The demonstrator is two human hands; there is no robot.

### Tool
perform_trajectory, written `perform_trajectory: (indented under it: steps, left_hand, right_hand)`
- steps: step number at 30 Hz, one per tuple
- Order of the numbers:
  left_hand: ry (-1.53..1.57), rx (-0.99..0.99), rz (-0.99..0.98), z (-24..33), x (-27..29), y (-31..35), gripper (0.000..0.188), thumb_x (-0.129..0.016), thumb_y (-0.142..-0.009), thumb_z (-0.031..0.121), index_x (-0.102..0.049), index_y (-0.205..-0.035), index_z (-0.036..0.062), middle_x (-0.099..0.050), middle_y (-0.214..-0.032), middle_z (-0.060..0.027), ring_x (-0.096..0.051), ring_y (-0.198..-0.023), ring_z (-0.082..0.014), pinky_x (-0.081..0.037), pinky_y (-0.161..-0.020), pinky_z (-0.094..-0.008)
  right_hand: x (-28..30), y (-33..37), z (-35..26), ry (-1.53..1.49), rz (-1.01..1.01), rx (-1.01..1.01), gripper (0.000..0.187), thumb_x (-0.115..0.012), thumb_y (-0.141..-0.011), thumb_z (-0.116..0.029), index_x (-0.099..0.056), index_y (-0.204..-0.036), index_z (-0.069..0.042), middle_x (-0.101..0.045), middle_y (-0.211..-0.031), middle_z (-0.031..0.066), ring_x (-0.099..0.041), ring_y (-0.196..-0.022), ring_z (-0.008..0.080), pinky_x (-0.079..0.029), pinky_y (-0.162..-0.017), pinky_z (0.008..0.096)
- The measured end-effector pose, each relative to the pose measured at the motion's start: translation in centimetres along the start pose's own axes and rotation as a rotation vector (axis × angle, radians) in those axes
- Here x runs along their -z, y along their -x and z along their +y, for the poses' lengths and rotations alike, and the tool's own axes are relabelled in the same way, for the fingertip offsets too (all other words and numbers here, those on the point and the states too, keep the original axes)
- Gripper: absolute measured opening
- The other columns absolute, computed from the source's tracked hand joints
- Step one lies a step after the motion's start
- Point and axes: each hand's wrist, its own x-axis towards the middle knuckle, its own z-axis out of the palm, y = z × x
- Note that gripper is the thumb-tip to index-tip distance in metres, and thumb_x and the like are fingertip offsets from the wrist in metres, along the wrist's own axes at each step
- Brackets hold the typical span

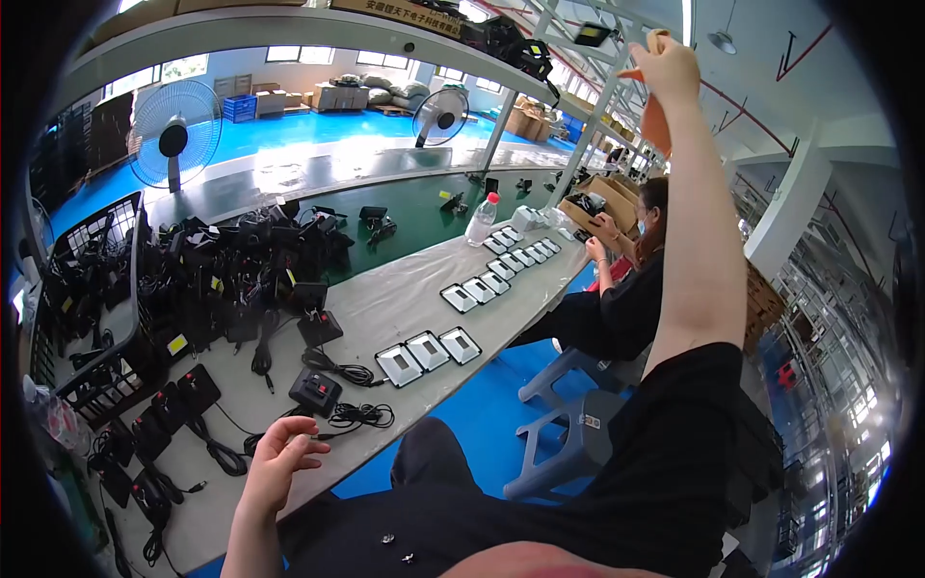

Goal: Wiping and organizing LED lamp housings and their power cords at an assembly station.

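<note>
My left hand [280, 462] hovers by the near edge of the table, fingers loosely bent and apart, with nothing visible in it. Closest to it is a black adapter box [315, 391] with a coiled black cable [361, 415]. My right arm is stretched high at the right, and the right hand [672, 72] is closed on an orange, soft-looking piece [656, 125] that hangs below the fingers; its kind cannot be made out. Beyond the adapter lie three flat white-and-black rectangular panels [427, 351] in a row.
More panels [488, 284] lie farther along the table, near a bottle with a red cap [482, 221]. Black adapters and cables [241, 260] are heaped at the left beside a black crate [140, 318]. A co-worker [636, 279] sits at the right, near grey stools [568, 438]. A shelf [289, 27] spans overhead.
</note>
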Motion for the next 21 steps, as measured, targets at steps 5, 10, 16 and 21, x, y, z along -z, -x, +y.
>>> perform_trajectory:
  steps: [5, 10, 16, 21]
  left_hand:
    - [-0.737, -0.381, 0.204, -2.7, 1.9, 1.4, 0.032, -0.059, -0.084, 0.006, -0.053, -0.115, 0.0027, -0.056, -0.111, -0.0095, -0.061, -0.099, -0.0245, -0.048, -0.08, -0.0322]
    - [-1.306, -0.486, 0.352, -4.2, 1.9, 0.8, 0.057, -0.07, -0.074, 0.015, -0.047, -0.124, 0.0021, -0.047, -0.124, -0.0168, -0.049, -0.115, -0.035, -0.044, -0.094, -0.0404]
    - [-1.677, -0.409, 0.401, -6.0, 1.0, -1.4, 0.069, -0.071, -0.074, 0.033, -0.046, -0.133, 0.0085, -0.045, -0.134, -0.0144, -0.041, -0.125, -0.031, -0.03, -0.104, -0.0428]
    - [-1.705, -0.436, 0.459, -5.5, 1.6, -3.5, 0.078, -0.072, -0.074, 0.038, -0.039, -0.138, 0.0094, -0.045, -0.135, -0.011, -0.039, -0.128, -0.0275, -0.027, -0.104, -0.0423]
  right_hand:
    - [-1.2, 14.1, -4.5, -0.209, -0.111, 0.011, 0.029, -0.067, -0.078, -0.028, -0.066, -0.085, 0.0, -0.056, -0.085, 0.0168, -0.057, -0.081, 0.0341, -0.045, -0.072, 0.0399]
    - [0.5, 27.1, -6.2, -0.583, -0.451, -0.193, 0.024, -0.069, -0.079, -0.019, -0.067, -0.091, 0.0, -0.054, -0.082, 0.0103, -0.056, -0.078, 0.0208, -0.043, -0.069, 0.0311]
    - [3.4, 34.0, -9.2, -0.812, -0.709, -0.362, 0.017, -0.065, -0.087, -0.011, -0.064, -0.095, 0.004, -0.057, -0.08, 0.0021, -0.053, -0.079, 0.0076, -0.042, -0.069, 0.0228]
    - [5.4, 38.4, -11.4, -0.92, -0.83, -0.312, 0.016, -0.063, -0.088, -0.005, -0.063, -0.098, 0.008, -0.054, -0.091, 0.0052, -0.054, -0.082, 0.0117, -0.041, -0.072, 0.023]
